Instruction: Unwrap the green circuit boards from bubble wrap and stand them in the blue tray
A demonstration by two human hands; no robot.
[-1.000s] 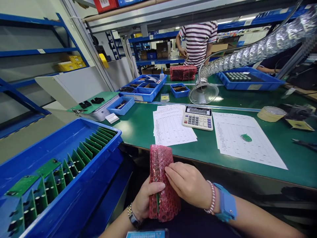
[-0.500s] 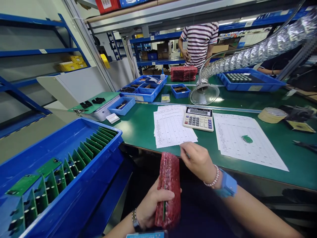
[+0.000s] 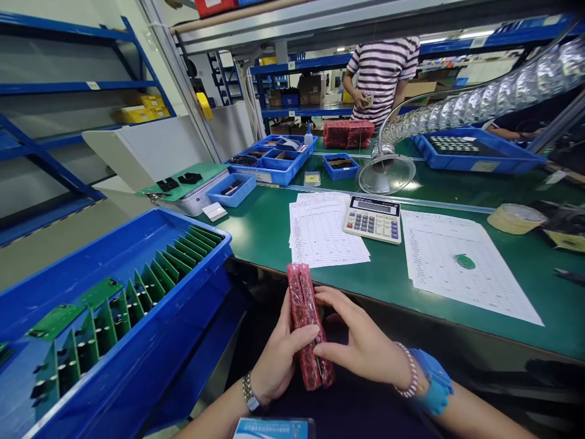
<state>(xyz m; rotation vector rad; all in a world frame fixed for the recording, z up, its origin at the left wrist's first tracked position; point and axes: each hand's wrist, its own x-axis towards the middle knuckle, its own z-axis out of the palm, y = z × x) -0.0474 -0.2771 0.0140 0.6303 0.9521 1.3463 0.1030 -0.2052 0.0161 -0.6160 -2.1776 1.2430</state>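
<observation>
Green workbench (image 3: 258, 241) is stretching across the view, with printed forms (image 3: 326, 228) and a calculator (image 3: 372, 219) lying on it. A blue tray (image 3: 137, 366) is sitting at the left, holding green circuit boards (image 3: 57, 321) upright in slots, and a person in a striped shirt (image 3: 381, 79) is standing beyond the bench near blue shelving (image 3: 68, 86). A red bubble-wrap pouch (image 3: 307, 326) is being held just in front of the bench edge, its long axis running almost straight away from the person, top end pointing toward the bench. The left hand (image 3: 281, 360) is curling around its near side, gripping it. The right hand (image 3: 361, 344) is half open, fingers spread and pressing against the other side.
</observation>
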